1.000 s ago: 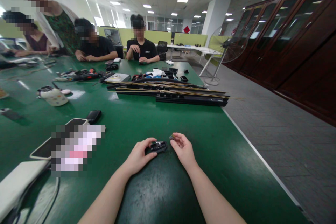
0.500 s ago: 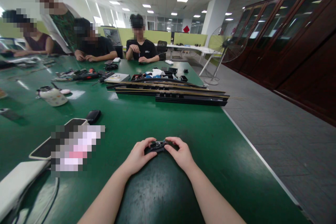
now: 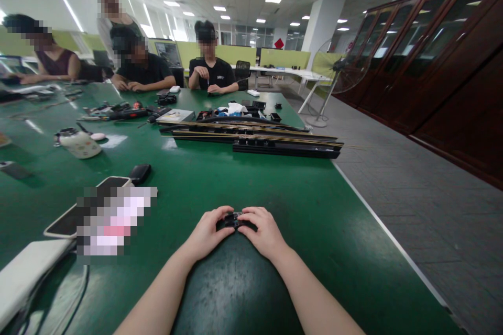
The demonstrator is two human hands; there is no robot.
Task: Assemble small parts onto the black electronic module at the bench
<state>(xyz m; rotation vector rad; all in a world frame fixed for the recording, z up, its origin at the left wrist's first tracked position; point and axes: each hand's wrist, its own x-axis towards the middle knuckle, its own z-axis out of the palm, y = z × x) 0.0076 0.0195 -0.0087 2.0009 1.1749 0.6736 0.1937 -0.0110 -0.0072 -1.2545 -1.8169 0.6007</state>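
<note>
A small black plastic part (image 3: 234, 218) with some shiny metal bits lies low over the green table (image 3: 314, 230) in front of me. My left hand (image 3: 213, 227) grips its left end, thumb at the near side and fingers at the far side. Around its right end closes my right hand (image 3: 262, 229), with the fingertips reaching over the top and the thumb along the near edge. Both hands cover much of the part, so its exact kind does not show.
Long black rails (image 3: 286, 149) with thin brass-coloured rods lie across the table ahead. On the left are a phone (image 3: 63, 220), a black case (image 3: 140, 173), a white box (image 3: 31, 277) with cables and a patterned mug (image 3: 80, 145). Several people sit or stand beyond; a fan (image 3: 334, 70) stands at right.
My right hand has shifted left and now reaches further over the black part. My left hand stays put. In the background, a standing person has moved right and stands more upright.
</note>
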